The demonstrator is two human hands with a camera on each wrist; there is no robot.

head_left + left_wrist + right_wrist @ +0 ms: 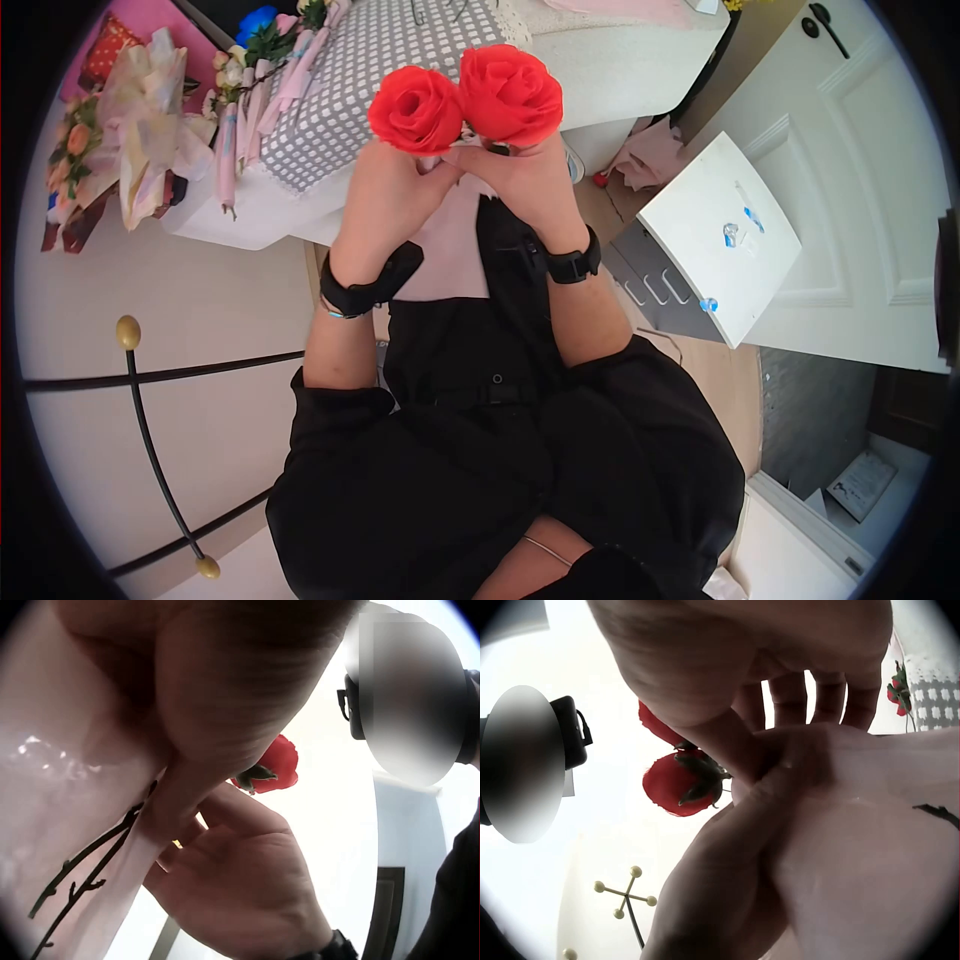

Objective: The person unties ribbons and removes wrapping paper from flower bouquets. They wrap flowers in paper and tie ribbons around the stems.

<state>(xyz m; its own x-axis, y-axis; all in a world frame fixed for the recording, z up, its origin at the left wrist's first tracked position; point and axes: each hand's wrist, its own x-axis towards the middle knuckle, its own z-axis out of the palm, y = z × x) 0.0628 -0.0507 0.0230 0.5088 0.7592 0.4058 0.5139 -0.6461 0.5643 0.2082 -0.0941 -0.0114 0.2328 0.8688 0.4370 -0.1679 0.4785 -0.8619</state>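
Two red roses, a left bloom [415, 110] and a larger right bloom [512, 95], stand side by side above my hands in the head view. Pale pink wrapping paper [440, 250] hangs below them, around their stems. My left hand [395, 195] grips the paper just under the left bloom. Under the other bloom my right hand [530, 190] pinches the paper, the two thumbs meeting in the middle. Dark thorny stems [82, 881] lie against the paper in the left wrist view. Green sepals [697, 780] show beneath a bloom in the right wrist view.
A table with a grey-and-white checked cloth [350, 80] stands ahead. Wrapped flowers [270, 90] and a bouquet in crinkled paper [150, 130] lie on its left. To the right is a white-topped drawer cabinet [720, 250] near a white door [850, 170]. Another red rose [898, 694] lies by the cloth.
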